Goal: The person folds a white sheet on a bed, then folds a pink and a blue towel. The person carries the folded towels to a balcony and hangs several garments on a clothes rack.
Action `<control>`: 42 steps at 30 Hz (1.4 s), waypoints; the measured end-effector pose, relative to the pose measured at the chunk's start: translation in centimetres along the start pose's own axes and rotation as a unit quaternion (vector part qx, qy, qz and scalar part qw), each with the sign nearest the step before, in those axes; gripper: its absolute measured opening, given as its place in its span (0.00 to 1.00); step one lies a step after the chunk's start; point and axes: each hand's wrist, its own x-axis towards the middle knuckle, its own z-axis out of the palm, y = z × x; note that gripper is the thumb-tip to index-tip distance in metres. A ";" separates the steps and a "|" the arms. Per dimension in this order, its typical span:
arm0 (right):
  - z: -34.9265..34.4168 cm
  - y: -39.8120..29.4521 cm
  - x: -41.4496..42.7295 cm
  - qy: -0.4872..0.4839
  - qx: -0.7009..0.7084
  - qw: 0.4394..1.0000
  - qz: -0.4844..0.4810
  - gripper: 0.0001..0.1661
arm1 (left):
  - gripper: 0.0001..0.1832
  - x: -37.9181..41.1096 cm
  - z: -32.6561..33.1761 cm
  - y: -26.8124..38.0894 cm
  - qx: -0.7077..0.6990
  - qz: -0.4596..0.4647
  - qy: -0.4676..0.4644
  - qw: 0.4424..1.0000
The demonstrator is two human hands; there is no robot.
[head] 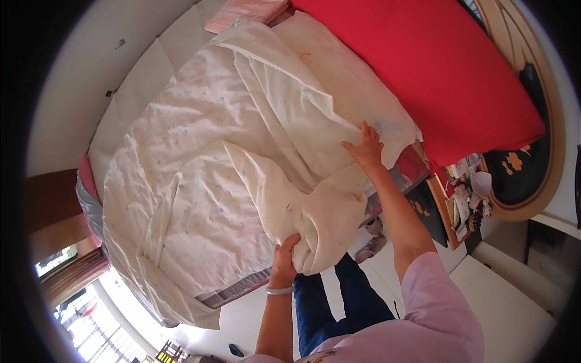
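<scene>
A rumpled cream quilt point(213, 195) with a small faint print spreads over the bed. My left hand point(285, 263) grips a bunched fold of it at the near edge of the mattress. Fingers spread, my right hand point(366, 147) reaches over the quilt's upper edge beside a pale pillow point(349, 81). Whether those fingertips press on the cloth or hover just above it, I cannot tell. Between my hands the quilt is folded back on itself in loose, raised folds.
A large red cushion point(435, 77) leans along the carved wooden headboard point(551, 168). A folded pink striped cloth point(247, 13) lies at the far side. Small items crowd the bedside cabinet point(440, 204). Shoes point(372, 247) rest on the tiled floor near the bed.
</scene>
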 end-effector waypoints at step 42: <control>-4.8 15.5 14.9 0.112 -0.075 0.987 -0.083 0.10 | 0.45 6.9 -10.4 -9.7 0.540 0.034 0.150 0.827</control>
